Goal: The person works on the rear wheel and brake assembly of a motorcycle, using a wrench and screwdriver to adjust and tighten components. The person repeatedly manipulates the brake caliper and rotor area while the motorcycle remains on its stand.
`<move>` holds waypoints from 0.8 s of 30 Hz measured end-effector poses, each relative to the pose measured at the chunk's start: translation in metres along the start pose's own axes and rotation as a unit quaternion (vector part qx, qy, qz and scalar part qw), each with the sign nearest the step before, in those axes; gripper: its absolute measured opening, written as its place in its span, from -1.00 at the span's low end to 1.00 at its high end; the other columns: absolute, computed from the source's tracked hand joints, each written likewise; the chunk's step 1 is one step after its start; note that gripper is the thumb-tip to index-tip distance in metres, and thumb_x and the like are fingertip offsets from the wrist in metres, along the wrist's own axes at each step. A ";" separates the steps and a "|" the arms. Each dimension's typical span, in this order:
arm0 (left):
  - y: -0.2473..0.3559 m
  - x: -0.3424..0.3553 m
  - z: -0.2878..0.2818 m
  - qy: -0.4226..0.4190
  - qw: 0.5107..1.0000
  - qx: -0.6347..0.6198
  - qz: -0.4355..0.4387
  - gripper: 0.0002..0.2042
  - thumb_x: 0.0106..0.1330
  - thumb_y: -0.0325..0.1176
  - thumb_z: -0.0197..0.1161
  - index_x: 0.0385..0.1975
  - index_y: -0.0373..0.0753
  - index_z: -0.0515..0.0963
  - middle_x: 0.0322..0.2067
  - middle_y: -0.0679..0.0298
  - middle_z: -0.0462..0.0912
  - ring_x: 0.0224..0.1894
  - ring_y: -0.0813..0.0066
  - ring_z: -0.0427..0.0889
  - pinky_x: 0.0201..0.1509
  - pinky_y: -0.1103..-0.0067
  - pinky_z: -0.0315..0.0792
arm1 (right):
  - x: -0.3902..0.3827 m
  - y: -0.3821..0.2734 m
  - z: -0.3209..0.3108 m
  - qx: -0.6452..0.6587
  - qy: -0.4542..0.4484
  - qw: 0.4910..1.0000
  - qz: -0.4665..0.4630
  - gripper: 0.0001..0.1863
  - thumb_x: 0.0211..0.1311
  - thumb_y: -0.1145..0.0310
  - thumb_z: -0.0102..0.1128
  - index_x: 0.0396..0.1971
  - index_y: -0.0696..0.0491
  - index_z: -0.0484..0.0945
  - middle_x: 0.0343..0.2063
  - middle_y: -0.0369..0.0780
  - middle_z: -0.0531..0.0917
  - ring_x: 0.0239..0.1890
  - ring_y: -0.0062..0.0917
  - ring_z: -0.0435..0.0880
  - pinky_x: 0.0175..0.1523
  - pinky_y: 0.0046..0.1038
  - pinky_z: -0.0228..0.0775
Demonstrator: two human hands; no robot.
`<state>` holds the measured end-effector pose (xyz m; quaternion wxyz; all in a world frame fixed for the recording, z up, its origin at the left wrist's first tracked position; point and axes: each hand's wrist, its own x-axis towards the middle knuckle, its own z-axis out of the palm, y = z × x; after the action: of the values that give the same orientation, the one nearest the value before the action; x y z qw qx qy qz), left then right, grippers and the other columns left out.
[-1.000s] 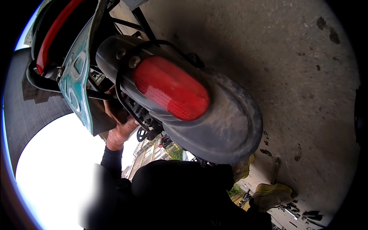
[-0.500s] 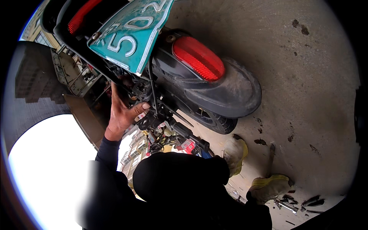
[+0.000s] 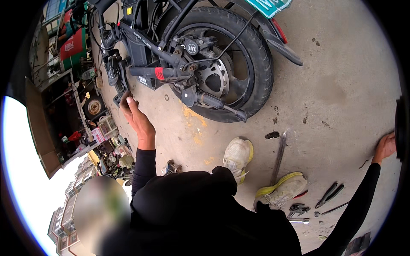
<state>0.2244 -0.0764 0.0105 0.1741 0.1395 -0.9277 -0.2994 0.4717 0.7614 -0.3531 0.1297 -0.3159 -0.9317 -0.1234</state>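
Fingers of the left hand: half bent, thumb alongside, off to the left of the rear wheel, tips close to the end of a black lever-like bar. Cannot tell whether touching it or grasping anything. Right hand: far right of the rear wheel, lower, at the rim of view, fingertips cut off by a dark edge. Cannot tell whether clenched or loose.

Black two-wheeler: reaching left from the rear wheel. Inside the rear wheel, a slotted brake disc; leftward from there, a red band around a black arm. Above right of the rear wheel, a green plate and dark mudguard.

Below the rear wheel, on grey ground: two pale shoes with yellow soles, a long flat bar between. Farther below right, pliers and small tools.
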 end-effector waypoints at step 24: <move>-0.003 -0.205 0.042 -0.758 0.614 -0.208 -0.069 -0.63 0.59 -0.11 0.08 0.07 -0.31 0.56 -0.09 0.26 0.64 -0.03 0.55 0.57 -0.03 0.52 0.48 | -0.167 -0.177 -0.382 0.514 -0.442 0.729 0.097 -0.71 0.62 0.25 -0.05 -0.07 0.19 0.53 -0.22 -0.22 0.68 -0.25 -0.57 0.62 -0.11 -0.50 0.39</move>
<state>0.3927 0.0169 -0.0719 -0.5880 -0.1138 -0.6299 -0.4944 0.5528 0.4130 -0.0755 -0.1428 -0.3088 -0.7689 0.5413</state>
